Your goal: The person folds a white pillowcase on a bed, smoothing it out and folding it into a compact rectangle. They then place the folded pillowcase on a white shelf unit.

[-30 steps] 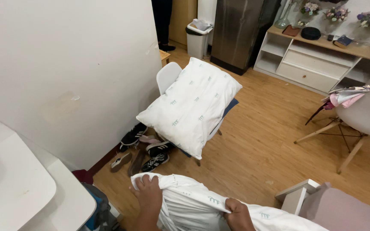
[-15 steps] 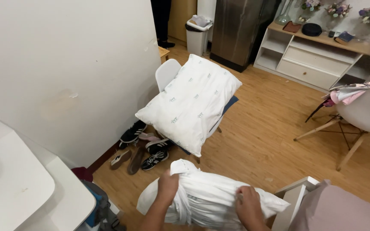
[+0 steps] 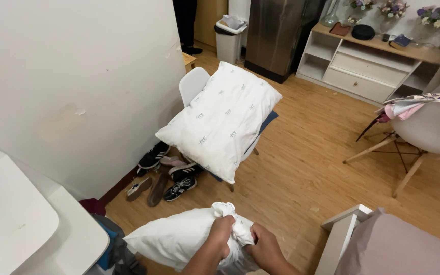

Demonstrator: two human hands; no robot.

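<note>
Head view, looking down over both forearms to a wooden floor (image 3: 322,168).

Item in hand: white pillow (image 3: 179,239), low in the frame, just in front of the person and above the floor beside a white table (image 3: 36,229). Left hand (image 3: 220,231) is closed in a fist round a bunched twist of white fabric (image 3: 230,216) at the pillow's near end; right hand (image 3: 263,244) is closed on the same bunch, touching the left. Neither hand is open.

Progress, as a judgement: the filling appears gathered inside its white cover, the loose cloth at the mouth wrung together and not yet smoothed or tucked. What is left seems to be settling that end flat. A second pillow (image 3: 222,119), white with a small printed pattern, lies finished-looking on a white chair (image 3: 192,84), well apart.

Orientation: the held pillow's long axis runs roughly left to right across the frame, slightly downward to the left. The gathered end points right and up toward the hands; the plump closed end points left toward the table.

Nearby: shoes (image 3: 164,175) against the wall, a second chair (image 3: 429,130) draped with cloth, a white shelf unit (image 3: 367,61).
</note>
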